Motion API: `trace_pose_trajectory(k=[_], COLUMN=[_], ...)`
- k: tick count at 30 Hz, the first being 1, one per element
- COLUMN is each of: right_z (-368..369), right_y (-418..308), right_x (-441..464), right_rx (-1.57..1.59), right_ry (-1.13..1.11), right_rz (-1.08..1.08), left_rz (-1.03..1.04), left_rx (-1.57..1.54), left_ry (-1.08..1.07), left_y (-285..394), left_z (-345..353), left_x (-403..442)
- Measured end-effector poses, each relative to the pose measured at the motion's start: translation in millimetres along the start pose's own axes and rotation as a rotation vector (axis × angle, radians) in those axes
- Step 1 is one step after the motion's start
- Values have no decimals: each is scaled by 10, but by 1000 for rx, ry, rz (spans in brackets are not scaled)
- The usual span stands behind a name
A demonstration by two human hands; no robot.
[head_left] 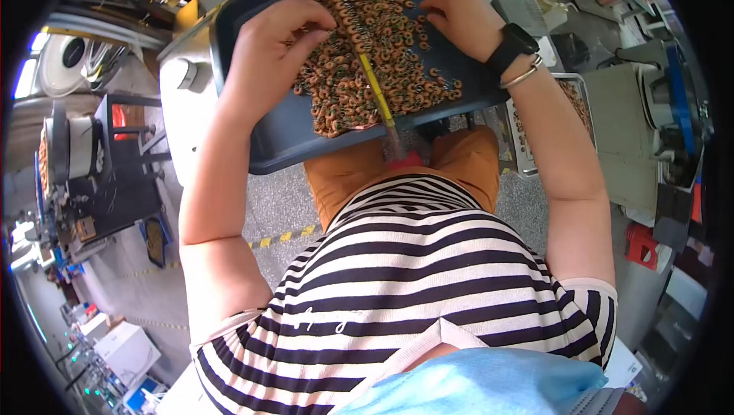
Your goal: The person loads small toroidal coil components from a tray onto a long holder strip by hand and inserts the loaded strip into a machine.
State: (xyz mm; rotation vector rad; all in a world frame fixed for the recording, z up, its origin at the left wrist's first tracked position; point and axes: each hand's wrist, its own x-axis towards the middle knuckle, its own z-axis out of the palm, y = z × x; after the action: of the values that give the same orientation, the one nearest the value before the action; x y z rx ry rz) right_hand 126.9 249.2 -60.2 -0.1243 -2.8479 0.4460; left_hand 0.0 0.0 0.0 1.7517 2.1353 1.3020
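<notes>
A heap of small copper-coloured ring coils [344, 94] with dark leads lies in a dark blue tray [279, 151]. Across the heap runs a narrow yellow strip [376, 90], its far part lined with a row of similar coils [340, 2]. My left hand [279, 37] is at the left of that row, thumb and forefinger bent close together beside it. Over the right side of the heap, my right hand [462, 21] has its fingertips drawn together near some loose coils. Whatever either hand's fingertips hold is too small to make out.
A grey box [520, 14] stands by the tray's right corner. Lower on the right, a metal-rimmed tray [524, 157] holds more coils. A white round object [180, 73] is on the left tabletop. A red stool-like item [642, 247] is at far right.
</notes>
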Motion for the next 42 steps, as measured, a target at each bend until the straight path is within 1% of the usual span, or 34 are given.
trace_pose_trajectory(k=[2, 3, 5, 7, 9, 11, 12, 14, 15, 17, 19, 21, 25, 28, 30, 32, 35, 36, 38, 40, 41, 42], right_z=[33, 170, 159, 136, 89, 9, -49, -153, -166, -198, -176, -94, -37, -38, -24, 12, 5, -22, -110, -183, -202, -154], right_y=[61, -5, 33, 97, 97, 5, -94, -361, -457, -659, -758, -797, -788, -795, -799, -784, -720, -737, -776, -824, -877, -920], right_x=[37, 33, 38, 64, 67, 78, 84, 48, 21, -45, -57, -87, -109, -103, -55, -47, -68, -73, -123, -158, -162, -170], right_rx=[-275, -238, -162, -124, -79, 88, 92, 624, 762, 753, 712, 578, 668, 679, 499, 500, 443, 444, 605, 710, 751, 775], right_ry=[11, -11, 11, -14, -30, -24, -21, -67, -86, -129, -144, -136, -96, -95, 12, 21, 86, 87, 123, 49, 5, 46], right_rz=[-111, -108, -85, -75, -49, 14, 5, -9, -33, -38, -70, -137, -99, -83, -147, -149, -278, -277, -45, -81, -112, -186], left_rz=[12, -26, 10, 7, 129, 190, 212, 236, 243, 249, 189, 185, 148, 132, 134, 114, 8, 37, 72, -54, -271, -408], left_rx=[10, 10, 127, 176, 339, 376, 389, 368, 418, 465, 445, 425, 401, 400, 391, 407, 265, 222, 122, 24, -204, -306], left_ry=[14, -7, -70, -69, -102, -128, -137, -156, -183, -208, -202, -215, -240, -247, -230, -223, -226, -118, 125, 128, 115, 72], left_y=[-16, -57, -45, -59, -22, 19, 20, 13, 35, 50, 39, 19, 19, 38, 27, 33, 26, 5, 21, 84, 177, 211], left_z=[56, 4, 34, 111, 172, 201, 214, 237, 253, 290, 327, 325, 333, 338, 380, 348, 276, 270, 281, 199, 225, 225], left_x=[-33, -121, -156, -196, -199, -179, -180, -199, -221, -258, -290, -291, -318, -330, -329, -332, -312, -303, -243, -226, -241, -261])
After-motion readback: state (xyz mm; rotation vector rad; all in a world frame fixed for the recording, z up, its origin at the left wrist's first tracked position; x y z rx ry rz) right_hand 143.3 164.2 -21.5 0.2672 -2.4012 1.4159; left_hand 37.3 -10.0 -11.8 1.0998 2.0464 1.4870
